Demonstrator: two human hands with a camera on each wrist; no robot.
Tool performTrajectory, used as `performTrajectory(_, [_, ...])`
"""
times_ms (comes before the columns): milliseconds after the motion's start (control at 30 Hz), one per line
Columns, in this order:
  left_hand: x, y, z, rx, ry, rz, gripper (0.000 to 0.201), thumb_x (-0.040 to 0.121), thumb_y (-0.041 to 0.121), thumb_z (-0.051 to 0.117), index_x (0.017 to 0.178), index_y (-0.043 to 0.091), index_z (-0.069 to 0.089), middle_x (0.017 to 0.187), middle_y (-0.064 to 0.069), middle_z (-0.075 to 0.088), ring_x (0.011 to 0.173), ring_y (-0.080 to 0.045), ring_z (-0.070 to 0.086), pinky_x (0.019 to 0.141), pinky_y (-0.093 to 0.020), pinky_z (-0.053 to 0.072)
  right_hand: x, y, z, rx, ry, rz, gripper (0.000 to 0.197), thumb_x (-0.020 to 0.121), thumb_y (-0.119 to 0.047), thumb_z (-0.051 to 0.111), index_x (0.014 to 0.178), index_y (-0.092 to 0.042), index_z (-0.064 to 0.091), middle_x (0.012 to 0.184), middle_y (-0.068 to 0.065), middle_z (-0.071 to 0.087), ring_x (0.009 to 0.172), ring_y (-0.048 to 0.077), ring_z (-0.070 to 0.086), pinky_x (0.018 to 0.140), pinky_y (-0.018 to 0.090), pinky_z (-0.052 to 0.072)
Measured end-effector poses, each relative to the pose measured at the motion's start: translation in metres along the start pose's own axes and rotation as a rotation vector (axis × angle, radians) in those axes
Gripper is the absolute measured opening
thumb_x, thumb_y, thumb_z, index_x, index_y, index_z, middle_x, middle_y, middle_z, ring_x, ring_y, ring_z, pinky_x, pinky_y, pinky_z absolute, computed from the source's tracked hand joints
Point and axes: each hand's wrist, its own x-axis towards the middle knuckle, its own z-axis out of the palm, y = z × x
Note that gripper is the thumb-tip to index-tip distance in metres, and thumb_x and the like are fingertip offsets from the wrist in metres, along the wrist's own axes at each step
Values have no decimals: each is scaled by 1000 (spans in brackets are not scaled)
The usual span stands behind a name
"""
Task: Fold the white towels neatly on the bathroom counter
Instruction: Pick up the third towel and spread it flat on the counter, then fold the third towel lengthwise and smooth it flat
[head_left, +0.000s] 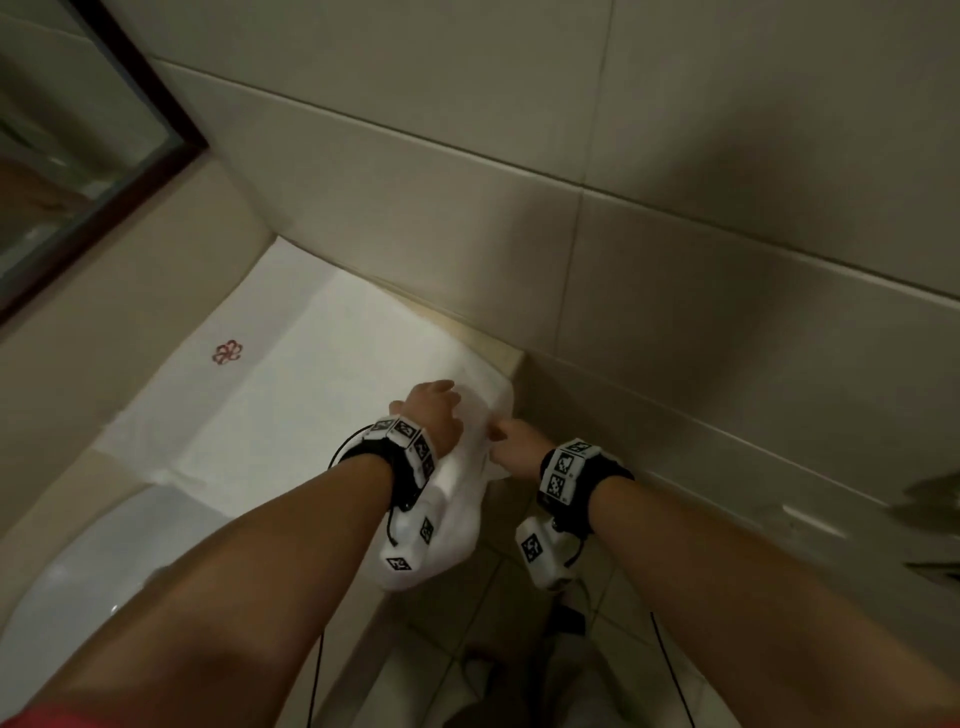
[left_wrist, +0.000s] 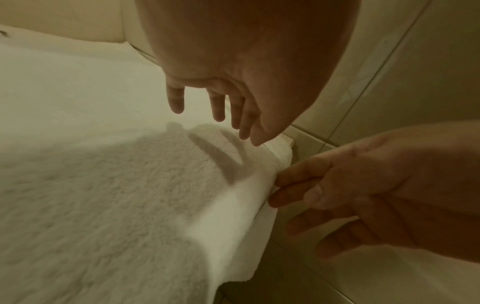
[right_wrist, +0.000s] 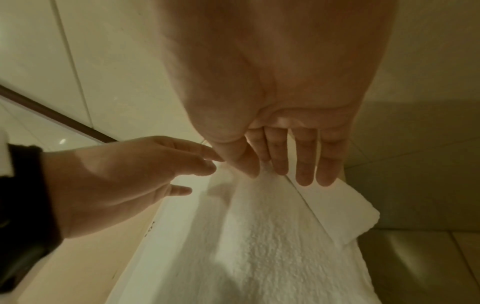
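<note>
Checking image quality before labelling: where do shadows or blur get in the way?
Head view: dim, with soft edges; the hands' shadow darkens the tiled wall. Left wrist view: the left hand casts finger shadows on the towel. Right wrist view: yellowish, slightly soft.

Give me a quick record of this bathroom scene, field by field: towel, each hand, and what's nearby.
towel: white towel spread on the counter, its right end bunched and hanging over the counter's edge
left hand: left hand above the towel, fingers straight, holding nothing
right hand: right hand pinches the towel's edge
mark: red emblem on the towel's far left
nearby: sink, mirror
</note>
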Motion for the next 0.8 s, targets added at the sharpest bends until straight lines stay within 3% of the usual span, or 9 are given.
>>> performTrajectory(67, [3,4,0,-1,2,-3,49,92,27,47,141,29,46,157,12,24,143,-17,25,111,-49,31,9,5,3,6,-57,13,21,94,-7,48,112,-4,58,107,13,58,104,30,56,92,39,48])
performTrajectory(100, [6,6,1,2,0,-7,50,91,27,47,141,29,45,157,11,24,142,-19,26,109,-50,32,13,8,4,11,-82,23,24,92,-4,50,116,-3,57,106,13,56,104,31,55,94,40,47])
performTrajectory(233, [13,18,0,65,7,-27,56,93,29,45,147,37,30,153,5,28,136,-24,31,104,-52,34,28,23,7,45,-94,57,61,92,-8,55,147,-14,29,138,12,47,122,31,48,106,42,40])
performTrajectory(300, [15,24,-2,108,-11,-38,64,90,30,49,148,40,23,150,1,30,132,-27,34,102,-52,35,38,33,5,111,-60,86,75,90,-9,57,151,-21,14,145,10,41,118,26,48,104,41,42])
performTrajectory(367, [19,30,-4,124,-29,-54,71,88,29,50,149,40,18,148,-3,32,129,-30,36,102,-51,34,45,41,-1,237,19,116,86,87,-12,58,150,-34,4,147,9,37,121,30,48,101,49,45])
performTrajectory(467, [22,37,-5,45,52,-105,47,92,32,35,139,31,32,138,-5,42,121,-31,44,96,-50,34,42,44,-14,316,153,125,91,85,-16,54,149,-42,-6,137,6,43,122,34,48,101,52,44])
performTrajectory(600, [26,40,-5,82,63,-107,34,91,30,33,121,23,48,129,-6,45,115,-30,43,93,-49,35,43,44,-26,316,235,157,90,86,-14,55,153,-32,-2,148,11,38,127,33,46,104,43,41])
performTrajectory(733, [31,43,-2,29,86,-57,40,94,31,35,132,30,48,146,-4,34,129,-29,34,102,-51,33,36,43,-29,314,163,114,68,89,-11,52,149,-22,23,140,10,47,121,30,51,101,41,44])
performTrajectory(800, [30,46,-2,21,62,-38,43,95,30,38,137,33,43,149,-2,30,134,-28,30,103,-52,34,36,43,-30,295,167,90,64,90,-10,51,148,-23,27,136,10,50,117,29,53,99,41,46])
